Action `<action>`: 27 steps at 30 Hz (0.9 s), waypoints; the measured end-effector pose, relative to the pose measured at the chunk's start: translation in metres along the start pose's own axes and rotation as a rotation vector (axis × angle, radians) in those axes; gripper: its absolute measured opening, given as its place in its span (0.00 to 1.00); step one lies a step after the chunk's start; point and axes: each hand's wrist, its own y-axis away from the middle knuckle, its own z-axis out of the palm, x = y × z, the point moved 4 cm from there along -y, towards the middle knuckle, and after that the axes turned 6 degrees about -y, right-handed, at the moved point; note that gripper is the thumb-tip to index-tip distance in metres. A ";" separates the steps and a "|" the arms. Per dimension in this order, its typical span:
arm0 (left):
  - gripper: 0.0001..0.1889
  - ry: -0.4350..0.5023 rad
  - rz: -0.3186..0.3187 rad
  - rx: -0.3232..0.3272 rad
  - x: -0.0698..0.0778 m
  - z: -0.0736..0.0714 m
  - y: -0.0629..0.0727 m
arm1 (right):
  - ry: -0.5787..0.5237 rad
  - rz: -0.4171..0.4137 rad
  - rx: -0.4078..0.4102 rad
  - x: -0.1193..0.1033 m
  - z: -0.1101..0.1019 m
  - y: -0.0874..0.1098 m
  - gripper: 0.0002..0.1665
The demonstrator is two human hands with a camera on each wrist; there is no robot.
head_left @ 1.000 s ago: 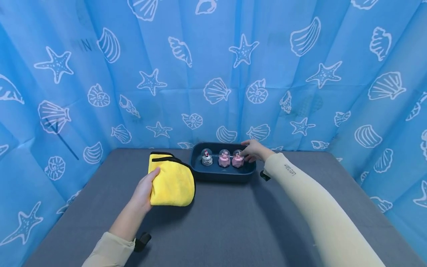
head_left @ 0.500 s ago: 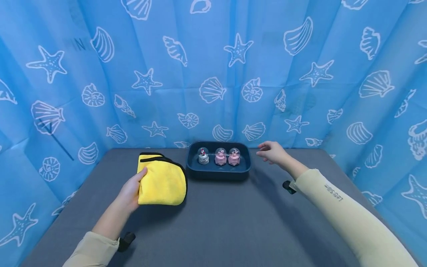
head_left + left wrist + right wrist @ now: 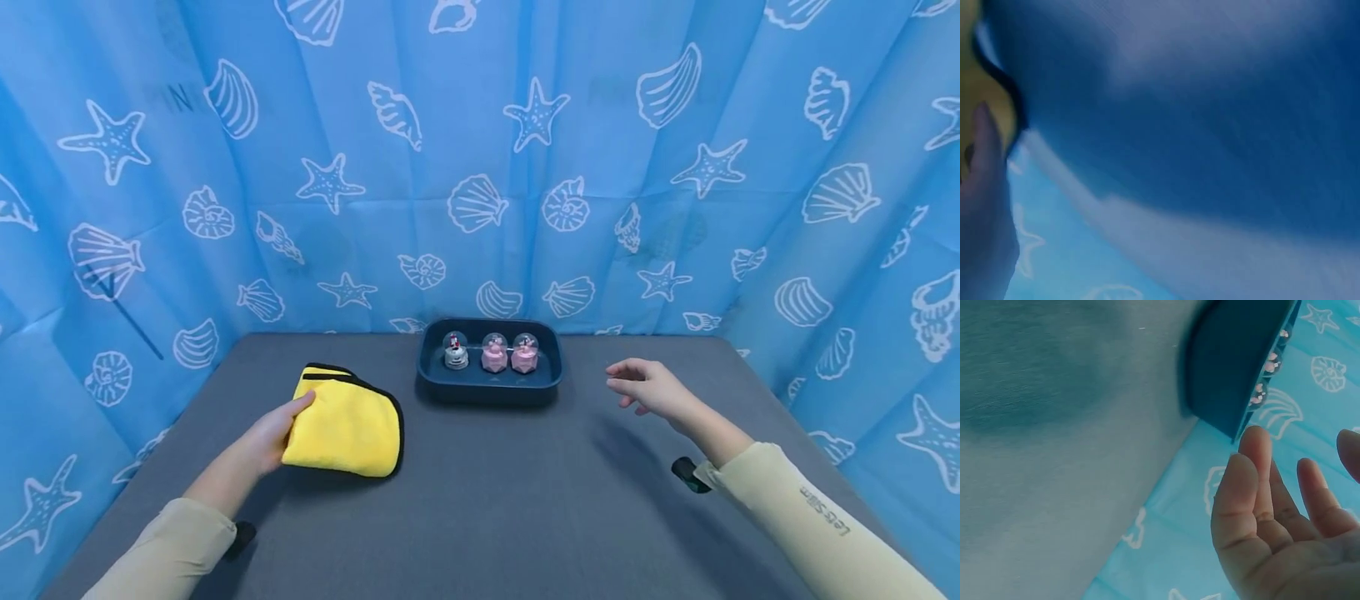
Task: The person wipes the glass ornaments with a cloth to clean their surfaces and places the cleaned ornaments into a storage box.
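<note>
My left hand (image 3: 273, 435) grips a folded yellow cloth (image 3: 345, 429) with black edging, thumb on top, raised over the left part of the table. In the left wrist view only a strip of the cloth (image 3: 994, 103) and part of the hand (image 3: 985, 212) show. My right hand (image 3: 651, 390) hovers right of the dark blue tray (image 3: 491, 393), holding nothing, its fingers loosely bent. Inside the tray stand three small snow globes: a white-based one (image 3: 456, 353) at the left, a pink one (image 3: 494, 356) in the middle and another pink one (image 3: 524, 356) at the right.
A grey cloth-covered table (image 3: 495, 500) lies under everything. Behind it and at both sides hangs a blue curtain (image 3: 420, 167) printed with white shells and starfish. The tray stands near the table's back edge.
The right hand has drawn away from the right pink snow globe, out of the tray to the right and nearer. The left hand has moved left and slightly nearer with the cloth.
</note>
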 end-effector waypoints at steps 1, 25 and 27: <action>0.22 -0.069 -0.017 0.037 -0.001 -0.007 -0.001 | 0.000 0.001 0.000 0.002 0.000 0.002 0.25; 0.28 -0.691 0.015 0.513 0.005 -0.058 -0.031 | -0.037 0.052 0.014 0.036 -0.004 0.014 0.26; 0.26 -0.691 0.026 0.534 0.006 -0.059 -0.032 | -0.041 0.062 0.018 0.037 -0.004 0.015 0.27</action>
